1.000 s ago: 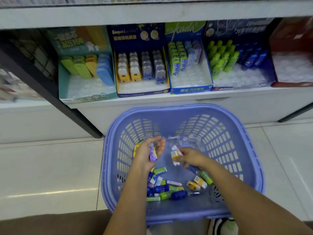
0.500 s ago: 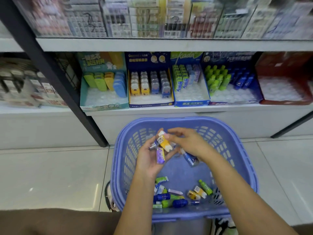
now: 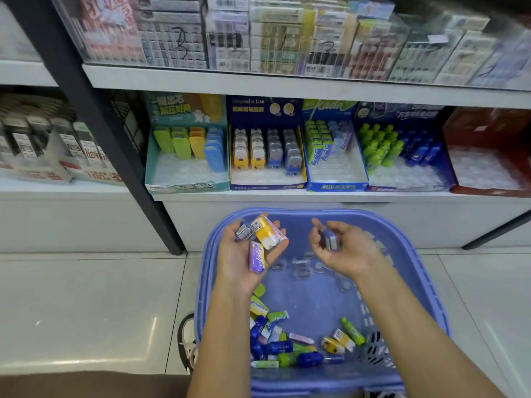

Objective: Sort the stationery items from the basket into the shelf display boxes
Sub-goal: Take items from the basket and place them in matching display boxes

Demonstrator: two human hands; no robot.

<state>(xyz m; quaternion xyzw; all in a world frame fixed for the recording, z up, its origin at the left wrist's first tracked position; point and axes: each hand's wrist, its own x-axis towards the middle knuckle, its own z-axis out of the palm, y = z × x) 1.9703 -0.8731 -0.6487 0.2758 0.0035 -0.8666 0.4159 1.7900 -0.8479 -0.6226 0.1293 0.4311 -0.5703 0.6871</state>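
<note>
Two bare forearms reach out over a lavender basket (image 3: 301,213) standing on the tiled floor (image 3: 86,297) before a shop shelf (image 3: 316,197). The left hand (image 3: 244,262) is turned palm up and cupped. Its grip is curled round three pieces: a yellow case (image 3: 265,232) lying across the fingers, a small grey-blue case (image 3: 244,231) just beside it, and a purple packet (image 3: 256,257) lying lengthwise along the palm. The right hand (image 3: 347,251) is also palm up and apart from the left, its fingers bent inward, the grip closed round a single blue case (image 3: 330,239).

Both hands hover above the far half of the basket, below the shelf edge. At the near end of the basket lies a loose pile of stationery (image 3: 281,346) in green, blue and yellow.

On the shelf stand the display boxes, side by side: a teal box (image 3: 186,185), a dark blue box (image 3: 267,185), a bright blue box (image 3: 336,186), a navy box (image 3: 408,187) and a red box (image 3: 488,191). A shoe (image 3: 188,340) shows on the floor left of the basket.
</note>
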